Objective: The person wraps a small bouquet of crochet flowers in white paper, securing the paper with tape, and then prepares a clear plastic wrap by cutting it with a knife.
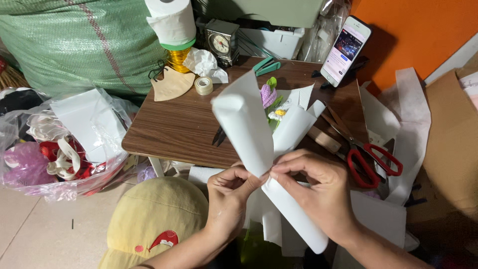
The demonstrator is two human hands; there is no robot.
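Setting: a low brown wood-grain table (189,124) stood on a pale tiled floor, against an orange wall (423,30) and a large green woven sack (74,45).
Held thing: one bouquet wrap of white sheet paper (249,129) was raised above the near table edge, between both hands and touching both.
Long axis: the wrap ran diagonally, from its flared top at upper left down to a rolled end at lower right.
Contents: one purple knitted tulip (268,94) and one small white-and-yellow knitted flower (278,114) showed inside the wrap's open top.
Left hand (229,192): fingers were drawn together, pinching the paper's waist from the left side.
Right hand (313,187): thumb and forefinger pinched the same gathered fold from the right; the rolled lower end passed under the palm.
Nearer hand: both met at the waist, fingertips nearly touching; neither was clearly nearer.
Scissors: one red-handled pair (371,159) lay right of the hands; one small black pair (219,135) lay on the table just left of the wrap.
Tape: one small clear roll (203,85).
Phone: one lit smartphone (346,50), propped upright.
Clock: one small square desk clock (221,42).
Cap: one yellow fabric cap (154,219), below the left hand.
Bag: one clear plastic bag of ribbons (55,149), well left.
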